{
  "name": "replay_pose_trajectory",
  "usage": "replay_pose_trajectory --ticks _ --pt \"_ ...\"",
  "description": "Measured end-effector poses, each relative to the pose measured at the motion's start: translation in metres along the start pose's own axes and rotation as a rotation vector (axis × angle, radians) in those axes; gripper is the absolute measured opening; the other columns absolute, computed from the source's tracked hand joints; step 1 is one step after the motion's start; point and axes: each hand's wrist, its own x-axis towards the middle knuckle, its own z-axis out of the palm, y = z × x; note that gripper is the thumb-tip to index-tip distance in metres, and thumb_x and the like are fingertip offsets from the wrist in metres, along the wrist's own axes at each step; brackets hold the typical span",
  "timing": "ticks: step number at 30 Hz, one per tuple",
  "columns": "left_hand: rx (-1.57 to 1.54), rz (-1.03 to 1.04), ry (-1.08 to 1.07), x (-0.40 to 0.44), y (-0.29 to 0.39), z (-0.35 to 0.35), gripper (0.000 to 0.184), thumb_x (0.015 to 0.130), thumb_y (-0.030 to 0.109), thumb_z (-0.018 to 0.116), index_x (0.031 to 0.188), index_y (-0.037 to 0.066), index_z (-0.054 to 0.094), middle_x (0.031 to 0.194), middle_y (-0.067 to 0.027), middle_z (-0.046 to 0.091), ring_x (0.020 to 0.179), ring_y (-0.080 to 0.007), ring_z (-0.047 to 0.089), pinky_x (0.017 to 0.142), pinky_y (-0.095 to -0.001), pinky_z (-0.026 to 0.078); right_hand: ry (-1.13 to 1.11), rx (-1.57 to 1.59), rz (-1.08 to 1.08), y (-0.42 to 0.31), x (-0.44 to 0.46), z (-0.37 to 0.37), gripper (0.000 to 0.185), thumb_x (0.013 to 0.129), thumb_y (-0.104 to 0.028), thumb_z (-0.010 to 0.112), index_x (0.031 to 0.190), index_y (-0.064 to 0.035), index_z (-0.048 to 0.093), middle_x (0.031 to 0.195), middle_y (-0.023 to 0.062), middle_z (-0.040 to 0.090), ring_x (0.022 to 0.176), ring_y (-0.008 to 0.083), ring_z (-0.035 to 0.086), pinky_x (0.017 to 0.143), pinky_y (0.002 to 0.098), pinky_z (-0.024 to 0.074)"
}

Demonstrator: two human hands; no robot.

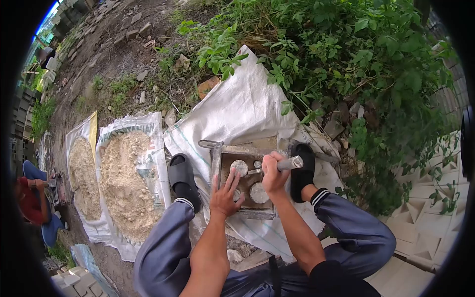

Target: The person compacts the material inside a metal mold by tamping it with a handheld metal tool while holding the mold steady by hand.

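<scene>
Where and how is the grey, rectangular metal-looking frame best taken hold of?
The frame is probably best gripped by its looped handle, approached from the person's left: that loop juts outward at the far-left corner, clear of the left hand.

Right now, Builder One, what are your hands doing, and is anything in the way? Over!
Right hand closed around a grey rod. Left hand spread over the left of the frame. Round discs inside, one partly hidden by that hand.

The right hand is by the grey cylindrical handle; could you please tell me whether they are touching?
Touching: the head view shows the right hand closed around the grey cylindrical handle, whose end sticks out past the fist.
</scene>
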Motion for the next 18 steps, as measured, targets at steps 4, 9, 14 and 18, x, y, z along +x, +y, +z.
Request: replay_pose_trajectory --ticks 4,9,14,18 --pt "-0.013 0.028 0.055 0.0 -0.003 0.003 0.083 0.081 0.042 0.062 0.154 0.018 0.028 0.161 -0.0026 0.024 0.12 -0.0184 0.057 0.119 -0.0522 0.018 -0.064 -0.223 0.027 -0.017 -0.012 0.008 0.035 0.087 -0.01 0.055 0.057 -0.0033 0.038 0.052 -0.0013 0.038 0.049 0.0072 0.034 0.045 0.0297 0.0271" --pt "-0.037 0.01 0.015 -0.001 -0.003 0.003 0.083 0.083 0.041 0.061 0.154 0.016 0.028 0.161 -0.0033 0.023 0.114 -0.0193 0.059 0.119 -0.0504 0.017 0.156 -0.006 -0.008 -0.045 -0.004 0.008 0.034 0.098 -0.015 0.052 0.069 -0.01 0.034 0.057 -0.0043 0.033 0.051 0.0065 0.031 0.052 0.025 0.031" --pt "-0.032 0.005 -0.011 -0.001 0.0 0.001 0.083 0.082 0.041 0.062 0.153 0.016 0.028 0.16 -0.0043 0.024 0.122 -0.0186 0.055 0.119 -0.0516 0.016 0.084 -0.168 0.078 -0.028 0.006 0.014 0.03 0.104 -0.023 0.049 0.079 -0.0107 0.037 0.067 -0.0019 0.04 0.063 0.0093 0.038 0.064 0.0265 0.0385" --pt "-0.053 -0.006 -0.032 -0.001 -0.004 0.003 0.083 0.081 0.041 0.064 0.153 0.016 0.03 0.16 -0.0053 0.026 0.127 -0.0183 0.052 0.119 -0.053 0.015 -0.082 -0.177 0.054 -0.004 -0.003 0.011 0.035 0.101 -0.02 0.05 0.069 -0.0094 0.037 0.062 -0.0013 0.04 0.056 0.009 0.036 0.055 0.0261 0.0321"
